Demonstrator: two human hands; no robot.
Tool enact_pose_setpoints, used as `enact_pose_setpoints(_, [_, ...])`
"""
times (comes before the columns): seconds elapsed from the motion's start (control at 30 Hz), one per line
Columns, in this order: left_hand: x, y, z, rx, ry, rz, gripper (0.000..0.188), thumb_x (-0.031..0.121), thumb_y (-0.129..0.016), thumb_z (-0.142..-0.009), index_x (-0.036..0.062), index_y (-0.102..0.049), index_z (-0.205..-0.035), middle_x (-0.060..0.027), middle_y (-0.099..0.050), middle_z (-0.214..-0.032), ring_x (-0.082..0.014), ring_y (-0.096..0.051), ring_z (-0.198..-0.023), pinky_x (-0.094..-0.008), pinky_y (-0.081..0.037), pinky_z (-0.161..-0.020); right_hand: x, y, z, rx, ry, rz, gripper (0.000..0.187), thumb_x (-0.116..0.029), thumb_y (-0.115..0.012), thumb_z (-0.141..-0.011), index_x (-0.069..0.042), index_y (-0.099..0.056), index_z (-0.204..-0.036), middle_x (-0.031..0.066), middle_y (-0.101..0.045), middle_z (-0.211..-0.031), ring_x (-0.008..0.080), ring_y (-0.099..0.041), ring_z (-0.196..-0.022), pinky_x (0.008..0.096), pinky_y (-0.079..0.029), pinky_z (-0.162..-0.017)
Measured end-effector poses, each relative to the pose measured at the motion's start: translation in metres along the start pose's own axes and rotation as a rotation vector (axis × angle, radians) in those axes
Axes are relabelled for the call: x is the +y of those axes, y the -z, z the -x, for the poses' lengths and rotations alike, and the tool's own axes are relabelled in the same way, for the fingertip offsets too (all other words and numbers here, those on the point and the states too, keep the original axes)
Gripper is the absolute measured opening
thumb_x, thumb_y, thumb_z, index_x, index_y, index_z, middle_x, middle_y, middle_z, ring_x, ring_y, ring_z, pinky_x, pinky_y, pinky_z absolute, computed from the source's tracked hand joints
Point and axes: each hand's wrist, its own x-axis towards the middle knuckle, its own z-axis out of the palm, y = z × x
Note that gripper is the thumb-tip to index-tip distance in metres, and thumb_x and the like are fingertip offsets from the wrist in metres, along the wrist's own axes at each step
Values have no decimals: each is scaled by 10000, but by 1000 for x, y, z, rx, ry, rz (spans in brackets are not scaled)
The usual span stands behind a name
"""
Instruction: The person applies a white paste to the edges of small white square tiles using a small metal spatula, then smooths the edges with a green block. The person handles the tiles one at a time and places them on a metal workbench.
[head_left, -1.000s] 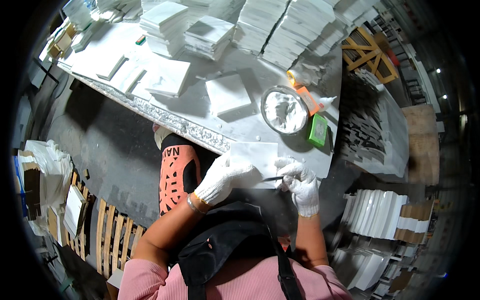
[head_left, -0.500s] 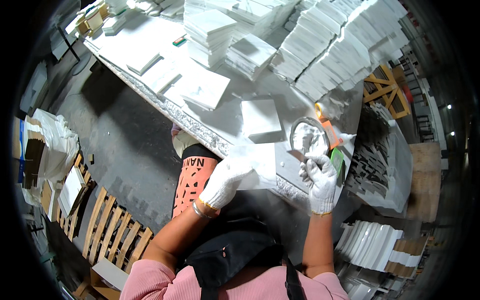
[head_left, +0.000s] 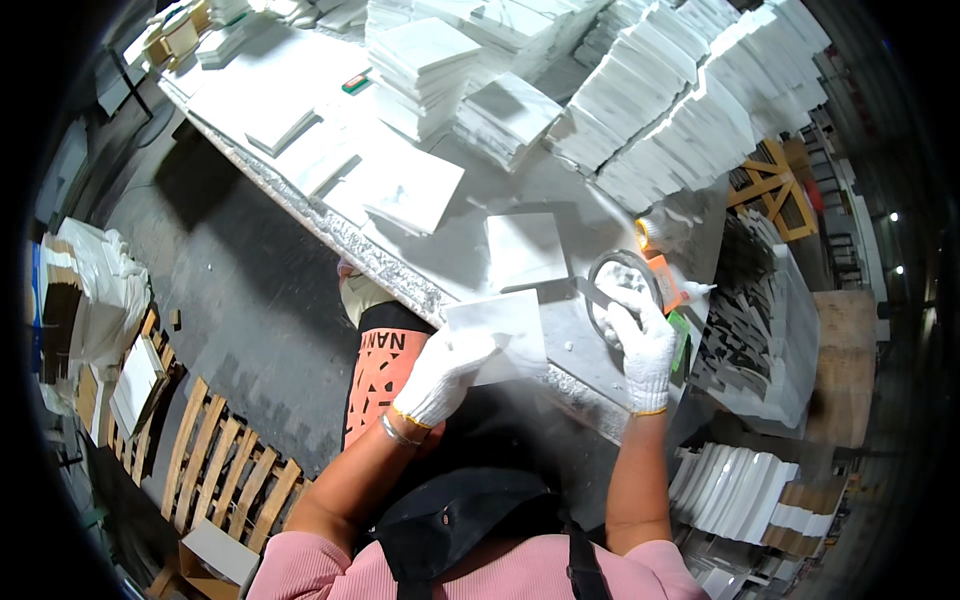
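Note:
My left hand (head_left: 438,378), in a white knit glove, grips a thin white marble-look tile (head_left: 508,328) by its left side, just off the table's near edge. Over a round dark-rimmed bowl (head_left: 655,290) of white paste (head_left: 622,277) is my gloved right hand (head_left: 645,350), closed on a putty knife (head_left: 594,294). The knife's flat blade sticks out to the left across the bowl's rim, while its handle is hidden in my fingers. A small tile stack (head_left: 525,250) lies on the table left of the bowl.
Beside the bowl are an orange bottle (head_left: 664,280) with a white nozzle and a green object (head_left: 681,338). Tall tile stacks (head_left: 420,80) and long tile rows (head_left: 680,130) fill the table's far side. Wooden pallets (head_left: 225,455) lie on the floor at left.
My right hand has moved slightly up and farther over the bowl, and the knife's blade has turned. The held tile has tilted and shifted slightly left.

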Motion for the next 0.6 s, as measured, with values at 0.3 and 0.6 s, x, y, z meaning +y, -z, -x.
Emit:
enact_pose_setpoints(0.3, [-36, -5, -21, -105, 92, -198, 180, 175, -676, -926, 30, -641, -1027, 2, -629, -919, -96, -587, -833, -262, -483, -746, 7, 61, 15, 124, -275, 83, 266, -104, -623, -937, -43, -700, -1184, 40, -709, -869, 56, -593, -648, 192, -436, -568])
enact_pose_setpoints(0.6, [-52, -33, -49, -112, 219, -199, 327, 103, -689, -896, -18, -610, -1189, -86, -689, -1057, -161, -661, -912, -305, -540, -814, 29, 61, -3, 78, -178, 67, 235, -115, -640, -916, 4, -713, -1105, 80, -710, -865, 84, -590, -613, 233, -467, -543])
